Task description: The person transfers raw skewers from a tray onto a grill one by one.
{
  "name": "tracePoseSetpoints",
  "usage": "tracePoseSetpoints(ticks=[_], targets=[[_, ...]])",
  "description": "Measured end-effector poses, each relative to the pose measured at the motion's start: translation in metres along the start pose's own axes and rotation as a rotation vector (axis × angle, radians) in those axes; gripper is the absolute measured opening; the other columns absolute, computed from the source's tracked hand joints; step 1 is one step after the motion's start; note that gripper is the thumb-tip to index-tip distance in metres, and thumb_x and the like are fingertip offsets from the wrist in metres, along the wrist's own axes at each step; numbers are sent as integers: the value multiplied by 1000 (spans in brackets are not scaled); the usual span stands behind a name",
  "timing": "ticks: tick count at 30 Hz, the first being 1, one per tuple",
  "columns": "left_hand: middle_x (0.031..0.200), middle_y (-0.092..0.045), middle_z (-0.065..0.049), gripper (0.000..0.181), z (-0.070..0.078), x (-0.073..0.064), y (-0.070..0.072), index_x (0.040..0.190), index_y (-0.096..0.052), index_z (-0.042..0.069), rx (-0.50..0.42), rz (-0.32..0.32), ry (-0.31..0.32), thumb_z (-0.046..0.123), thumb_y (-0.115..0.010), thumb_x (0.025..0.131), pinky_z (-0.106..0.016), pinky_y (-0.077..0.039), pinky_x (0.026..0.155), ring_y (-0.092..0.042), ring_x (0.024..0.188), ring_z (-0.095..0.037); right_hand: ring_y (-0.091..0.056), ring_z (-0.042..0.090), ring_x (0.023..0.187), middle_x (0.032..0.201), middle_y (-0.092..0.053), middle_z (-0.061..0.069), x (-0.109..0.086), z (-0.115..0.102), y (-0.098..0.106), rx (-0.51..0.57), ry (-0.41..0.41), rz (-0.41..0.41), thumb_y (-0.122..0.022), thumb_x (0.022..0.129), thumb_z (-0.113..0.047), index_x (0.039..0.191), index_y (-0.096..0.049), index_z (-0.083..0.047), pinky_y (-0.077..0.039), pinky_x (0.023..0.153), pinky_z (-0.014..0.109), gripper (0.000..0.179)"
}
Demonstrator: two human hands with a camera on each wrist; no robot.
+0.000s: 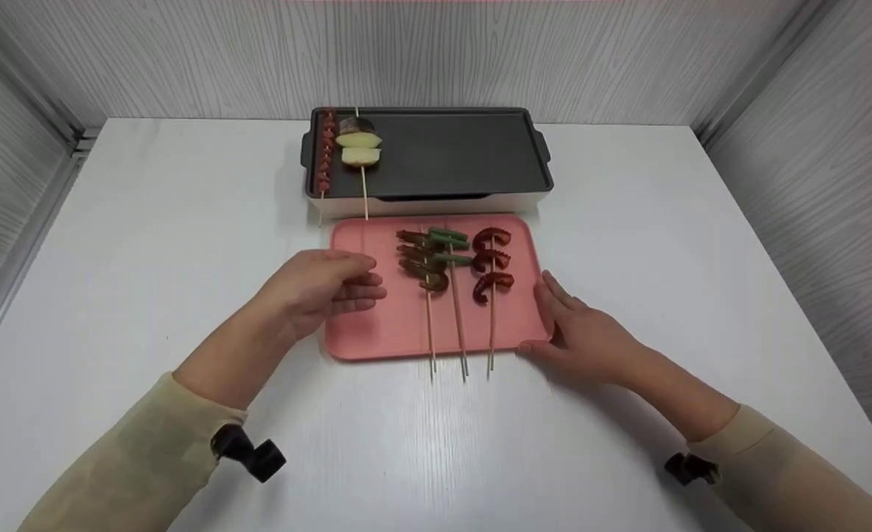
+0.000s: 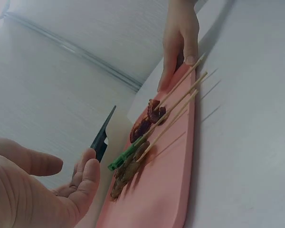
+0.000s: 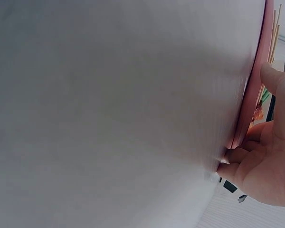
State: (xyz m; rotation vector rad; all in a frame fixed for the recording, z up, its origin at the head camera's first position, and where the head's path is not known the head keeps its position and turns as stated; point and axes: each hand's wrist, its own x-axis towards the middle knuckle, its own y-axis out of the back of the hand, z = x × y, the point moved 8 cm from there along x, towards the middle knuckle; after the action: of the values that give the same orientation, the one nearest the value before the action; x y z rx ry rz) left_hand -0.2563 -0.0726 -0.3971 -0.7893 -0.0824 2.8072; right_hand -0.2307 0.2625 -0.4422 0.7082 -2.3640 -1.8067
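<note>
On the white table lies a pink tray (image 1: 377, 325) with several skewers on it. One carries brown pieces (image 1: 423, 258), another green sticks (image 1: 449, 247), another dark red curled octopus tentacles (image 1: 492, 266); their bare stick ends reach past the front rim. My right hand (image 1: 587, 336) holds the tray at its front right corner, thumb at the front and fingers along the right side. My left hand (image 1: 325, 288) hovers over the tray's left part, fingers loosely bent and thumb apart, holding nothing. In the left wrist view, that hand (image 2: 42, 185) is beside the brown pieces.
Behind the tray stands a grill with a dark plate (image 1: 458, 151) and light base. At its left lie a skewer of small red pieces (image 1: 326, 151) and one of pale and dark slices (image 1: 360, 144), sticks jutting over the front edge. Grey panels (image 1: 436, 59) enclose the table.
</note>
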Motion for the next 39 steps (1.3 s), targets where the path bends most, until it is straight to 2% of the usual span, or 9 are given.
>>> tracePoseSetpoints(ticks=[7, 15, 27, 39], targets=[[114, -71, -19, 35, -16, -28, -15, 138, -60, -6, -17, -73, -9, 16, -59, 110, -35, -62, 92, -76, 99, -23, -32, 41, 155, 177, -10, 12, 0, 3, -1, -3, -13, -11, -54, 97, -77, 169, -16, -6, -45, 114, 57, 108], [110, -74, -19, 38, -33, -41, -30, 139, -60, -9, -16, -119, -4, 14, -62, 109, -34, -63, 90, -78, 96, -23, -31, 42, 155, 177, -8, 12, 1, 2, 2, 7, -19, -21, -55, 97, -76, 169, -14, -6, -43, 115, 58, 109], [111, -75, -20, 39, -60, -40, -47, 141, -59, -9, -27, -174, 45, 13, -62, 108, -35, -63, 89, -78, 99, -25, -36, 45, 152, 176, -12, 14, 0, -1, 4, 0, -8, -2, -56, 98, -74, 168, -17, -4, -46, 113, 59, 106], [113, -75, -22, 49, -79, -33, -56, 149, -50, -7, -38, -170, 106, 14, -64, 107, -35, -64, 86, -78, 98, -26, -37, 44, 151, 176, -12, 14, 0, -1, 1, 1, 10, 10, -56, 99, -74, 168, -19, -3, -48, 111, 58, 106]])
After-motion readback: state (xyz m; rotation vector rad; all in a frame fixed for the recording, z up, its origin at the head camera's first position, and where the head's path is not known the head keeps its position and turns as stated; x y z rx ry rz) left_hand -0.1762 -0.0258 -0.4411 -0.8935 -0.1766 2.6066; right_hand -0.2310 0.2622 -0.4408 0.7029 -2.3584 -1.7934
